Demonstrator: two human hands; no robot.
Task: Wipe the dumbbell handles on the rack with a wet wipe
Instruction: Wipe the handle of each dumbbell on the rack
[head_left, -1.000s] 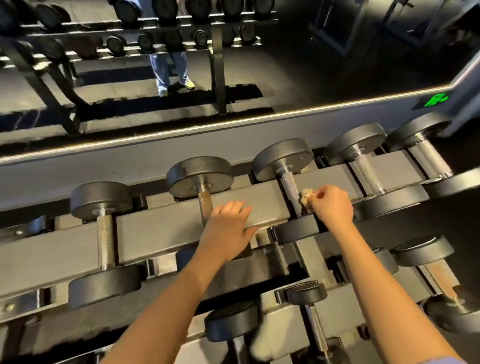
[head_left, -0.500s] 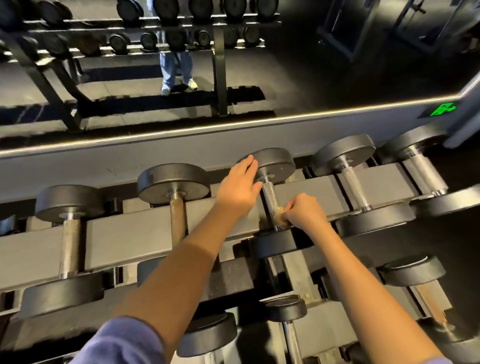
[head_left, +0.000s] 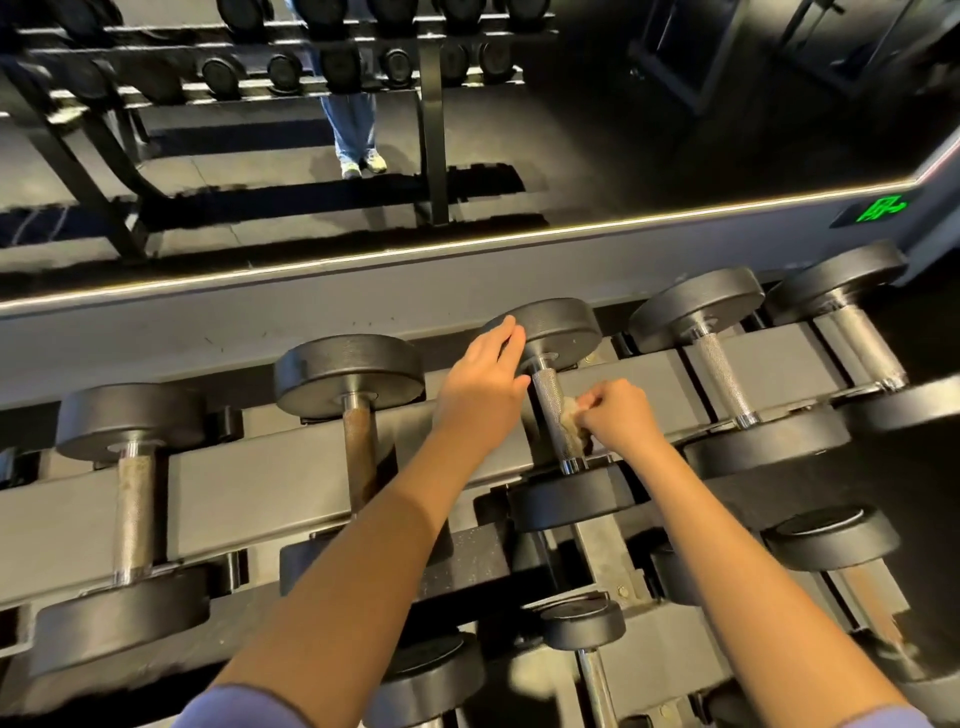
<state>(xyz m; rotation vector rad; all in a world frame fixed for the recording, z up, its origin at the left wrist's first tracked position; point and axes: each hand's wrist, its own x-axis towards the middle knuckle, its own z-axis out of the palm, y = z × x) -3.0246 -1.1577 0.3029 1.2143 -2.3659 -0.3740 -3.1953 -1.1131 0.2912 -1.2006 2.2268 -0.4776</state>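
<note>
Head view, top tier of the rack (head_left: 260, 483).

- Right hand (head_left: 618, 415): fingers curled, gripping a crumpled, tan-stained wet wipe (head_left: 570, 415). The wipe is pressed against the right side of a knurled dumbbell handle (head_left: 548, 400), on its lower half, just left of the knuckles.
- Left hand (head_left: 480, 395): fingers straight and together, holding nothing. The fingertips rest on the left edge of that dumbbell's far head (head_left: 563, 327); the thumb lies just beside the top of the handle. Whether the thumb touches the handle cannot be told.
- The handle runs between the two hands, away from the person. Its near head (head_left: 571, 496) sits just below the right wrist, on the front rail of the rack.
- Left of the left forearm: a dumbbell with a brown, rusty-looking handle (head_left: 359, 457). Further left, another dumbbell with a dull, spotted handle (head_left: 134, 512).
- Right of the right hand: a dumbbell with a bright knurled handle (head_left: 719, 379), and one more dumbbell (head_left: 857, 338) beyond it.
- Below both forearms: a lower tier with smaller dumbbells (head_left: 582, 621).
- Beyond the hands: a mirror (head_left: 623, 130) with a lit lower edge, reflecting another rack and a person's legs. A green sign (head_left: 878, 208) glows far right of the right hand.
</note>
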